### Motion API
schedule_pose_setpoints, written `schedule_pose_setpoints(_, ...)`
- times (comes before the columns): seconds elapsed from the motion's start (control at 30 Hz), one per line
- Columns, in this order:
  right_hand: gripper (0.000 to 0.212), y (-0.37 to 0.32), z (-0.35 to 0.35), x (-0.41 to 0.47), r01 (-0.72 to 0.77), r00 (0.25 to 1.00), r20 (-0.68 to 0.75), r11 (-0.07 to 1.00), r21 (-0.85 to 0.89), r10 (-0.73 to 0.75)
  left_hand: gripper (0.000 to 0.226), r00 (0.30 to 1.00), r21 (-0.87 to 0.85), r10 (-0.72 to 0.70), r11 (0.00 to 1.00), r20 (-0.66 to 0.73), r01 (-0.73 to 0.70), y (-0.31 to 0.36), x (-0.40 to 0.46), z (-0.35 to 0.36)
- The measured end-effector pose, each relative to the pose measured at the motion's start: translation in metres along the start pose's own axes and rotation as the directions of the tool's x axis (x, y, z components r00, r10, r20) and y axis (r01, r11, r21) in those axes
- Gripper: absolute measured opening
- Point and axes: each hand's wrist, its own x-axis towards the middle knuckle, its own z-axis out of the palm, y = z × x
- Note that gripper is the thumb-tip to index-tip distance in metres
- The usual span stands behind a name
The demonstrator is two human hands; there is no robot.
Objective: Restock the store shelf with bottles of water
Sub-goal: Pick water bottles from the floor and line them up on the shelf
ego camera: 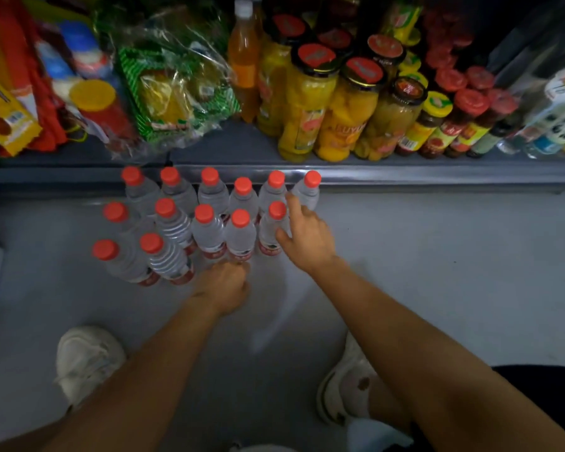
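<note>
Bottles (209, 230) stand upright on the grey floor (437, 256), long axes vertical, red caps toward you; thirteen counted, in three loose rows against the front edge of the shelf (405, 176). The two at near left (124, 262) lean slightly outward. Bodies are clear ribbed plastic with a red label band low on each; caps are smooth and round.

Your right hand (304, 236) rests against the bottle at the right end of the middle row (273, 230), thumb on its side, index finger stretched toward the bottle at the right end of the back row (307, 190); fingers spread, not closed round anything. Your left hand (224, 287) is curled at the base of a front bottle (240, 236); whether it grips the bottle cannot be told, fingers hidden.

On the shelf: glass jars of yellow fruit (310, 102) with red lids, smaller sauce jars (454, 125), an orange drink bottle (243, 60), crinkled clear-wrapped packets (173, 93). Bare shelf strip in front of the jars. Floor right of the bottles is open; your white shoes (85, 363) flank the near floor.
</note>
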Motion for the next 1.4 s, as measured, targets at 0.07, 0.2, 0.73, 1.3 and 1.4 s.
schedule_pose_setpoints(0.07, 0.07, 0.001, -0.006, 0.015, 0.084, 0.995, 0.069, 0.991, -0.103, -0.077, 0.03, 1.0, 0.004, 0.004, 1.0, -0.005, -0.004, -0.001, 0.003, 0.0)
schedule_pose_setpoints(0.2, 0.047, 0.002, -0.01, 0.029, 0.194, 0.969, 0.188, 0.967, -0.167, -0.161, 0.029, 1.0, -0.016, -0.009, 1.0, -0.008, 0.009, -0.003, 0.005, -0.003)
schedule_pose_setpoints(0.73, 0.024, -0.036, -0.108, -0.012, 0.226, 0.971, 0.086, 0.973, -0.039, -0.222, 0.025, 0.969, 0.045, 0.019, 0.999, -0.245, -0.008, -0.002, -0.047, -0.089)
schedule_pose_setpoints(1.3, 0.021, -0.157, -0.362, 0.003, 0.436, 0.798, -0.418, 0.895, -0.097, -0.434, 0.028, 0.698, 0.134, 0.025, 0.986, -0.716, 0.102, -0.003, -0.123, -0.333)
schedule_pose_setpoints(1.4, 0.019, -0.175, -0.396, 0.019, 0.47, 0.748, -0.473, 0.875, -0.118, -0.466, 0.027, 0.653, 0.132, 0.031, 0.986, -0.757, 0.106, -0.012, -0.123, -0.371)
